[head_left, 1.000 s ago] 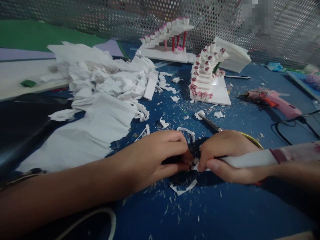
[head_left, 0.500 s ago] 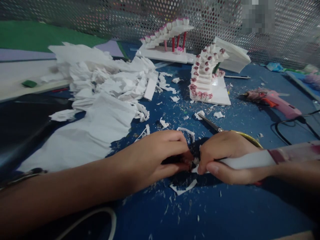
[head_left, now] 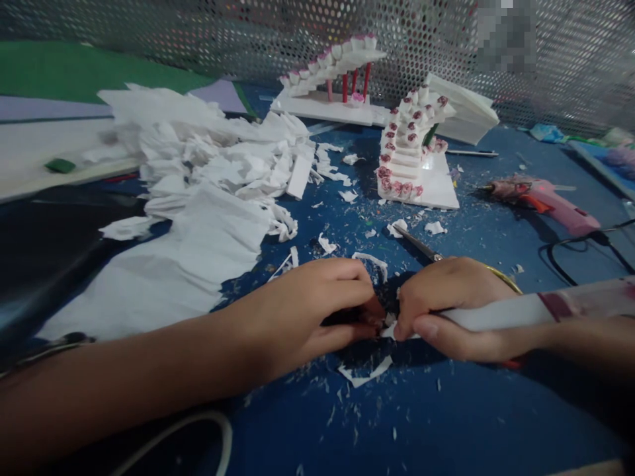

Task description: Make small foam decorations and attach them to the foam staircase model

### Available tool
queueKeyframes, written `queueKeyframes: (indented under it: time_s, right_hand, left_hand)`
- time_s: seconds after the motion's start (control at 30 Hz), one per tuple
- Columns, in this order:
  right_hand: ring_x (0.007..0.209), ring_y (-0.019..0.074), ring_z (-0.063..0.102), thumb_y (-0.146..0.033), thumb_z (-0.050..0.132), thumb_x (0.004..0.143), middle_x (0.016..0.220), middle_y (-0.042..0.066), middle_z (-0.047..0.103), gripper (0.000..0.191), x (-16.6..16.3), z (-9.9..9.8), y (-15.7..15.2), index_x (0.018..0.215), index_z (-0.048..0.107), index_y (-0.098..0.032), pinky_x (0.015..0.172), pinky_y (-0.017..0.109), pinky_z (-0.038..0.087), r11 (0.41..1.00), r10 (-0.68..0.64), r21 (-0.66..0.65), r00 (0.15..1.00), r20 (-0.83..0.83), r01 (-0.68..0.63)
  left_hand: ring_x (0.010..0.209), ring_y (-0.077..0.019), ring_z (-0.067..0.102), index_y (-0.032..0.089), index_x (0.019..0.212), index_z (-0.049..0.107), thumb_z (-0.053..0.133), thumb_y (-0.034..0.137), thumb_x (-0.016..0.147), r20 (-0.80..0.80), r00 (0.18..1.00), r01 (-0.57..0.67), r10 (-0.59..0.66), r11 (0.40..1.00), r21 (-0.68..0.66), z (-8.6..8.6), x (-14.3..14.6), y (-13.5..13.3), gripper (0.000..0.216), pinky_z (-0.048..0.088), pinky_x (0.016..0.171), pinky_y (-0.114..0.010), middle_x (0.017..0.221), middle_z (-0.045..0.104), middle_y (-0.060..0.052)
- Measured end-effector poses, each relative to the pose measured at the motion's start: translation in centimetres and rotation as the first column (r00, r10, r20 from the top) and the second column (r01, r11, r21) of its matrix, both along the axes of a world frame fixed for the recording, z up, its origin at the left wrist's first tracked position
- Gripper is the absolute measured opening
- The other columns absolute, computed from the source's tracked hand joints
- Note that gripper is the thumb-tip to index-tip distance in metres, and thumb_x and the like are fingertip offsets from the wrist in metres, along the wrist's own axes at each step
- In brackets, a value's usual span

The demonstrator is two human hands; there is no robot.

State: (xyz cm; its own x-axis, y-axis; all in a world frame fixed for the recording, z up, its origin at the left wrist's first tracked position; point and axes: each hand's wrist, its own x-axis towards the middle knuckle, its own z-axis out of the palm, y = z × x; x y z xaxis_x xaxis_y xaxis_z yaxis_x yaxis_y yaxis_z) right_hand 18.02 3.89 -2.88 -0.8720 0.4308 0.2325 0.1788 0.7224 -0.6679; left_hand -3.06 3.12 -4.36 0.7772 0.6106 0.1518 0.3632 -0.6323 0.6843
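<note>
My left hand (head_left: 307,311) rests on the blue table (head_left: 446,423) with its fingers curled and pinched on a small piece I cannot make out. My right hand (head_left: 456,304) faces it, fingertips almost touching, closed round a long white strip (head_left: 520,312) with a dark red band that runs off to the right. The strip's tip meets the small white scrap (head_left: 389,327) between the two hands. A curled white offcut (head_left: 364,373) lies just in front of them.
Scissors (head_left: 421,248) with a yellow handle lie behind my right hand. A heap of white paper scraps (head_left: 213,165) fills the left. Two white model staircases (head_left: 411,149) with pink trim stand at the back. A pink glue gun (head_left: 546,201) and its black cord (head_left: 585,254) lie right.
Almost nothing differs. My right hand's fingertips have shifted very slightly on the white strip; the left hand stays put.
</note>
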Motion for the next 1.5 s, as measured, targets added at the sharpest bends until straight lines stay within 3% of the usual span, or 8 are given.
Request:
queueKeyframes:
  time_s: [0.47,1.1,1.3,1.5]
  right_hand:
    - [0.058,0.0055,0.054,-0.022,0.037,0.089,0.064,0.000,0.059,0.025,0.02,0.03,-0.04,0.074,0.056,-0.015,0.058,0.017,0.041,0.998,0.000,0.059,0.999,0.044,-0.003]
    - [0.055,0.0051,0.052,-0.018,0.040,0.086,0.062,0.001,0.060,0.024,-0.02,0.09,-0.10,0.072,0.058,-0.013,0.056,0.016,0.040,0.998,-0.040,0.055,0.999,0.019,0.039]
    - [0.056,0.0053,0.053,-0.018,0.040,0.086,0.062,0.001,0.060,0.023,-0.01,0.15,0.04,0.071,0.057,-0.014,0.056,0.016,0.041,1.000,-0.016,-0.002,1.000,0.009,0.016]
    - [0.056,0.0054,0.053,-0.018,0.040,0.086,0.062,0.000,0.059,0.023,-0.05,0.10,-0.01,0.071,0.057,-0.015,0.056,0.016,0.040,0.997,-0.035,0.067,0.999,0.034,0.032]
  left_hand:
    - [0.076,-0.0093,0.054,0.018,0.083,0.062,0.058,0.013,0.079,-0.023,1.000,-0.012,0.012,1.000,-0.022,0.27,0.10,-0.17,0.007,0.040,0.065,-0.016,0.082,0.056,0.001]
    - [0.076,-0.0103,0.055,0.018,0.082,0.062,0.057,0.014,0.079,-0.039,0.999,-0.018,0.016,0.999,-0.029,0.37,0.22,-0.11,0.006,0.041,0.066,-0.017,0.082,0.057,0.000]
    - [0.075,-0.0096,0.055,0.018,0.082,0.062,0.057,0.015,0.080,-0.049,0.998,-0.033,0.031,0.999,-0.032,0.37,0.16,-0.11,0.006,0.041,0.066,-0.017,0.083,0.056,0.000]
    - [0.074,-0.0109,0.054,0.017,0.080,0.061,0.059,0.017,0.078,-0.047,0.998,-0.030,0.029,0.999,-0.010,0.22,0.20,-0.33,0.003,0.041,0.064,-0.018,0.081,0.056,0.000]
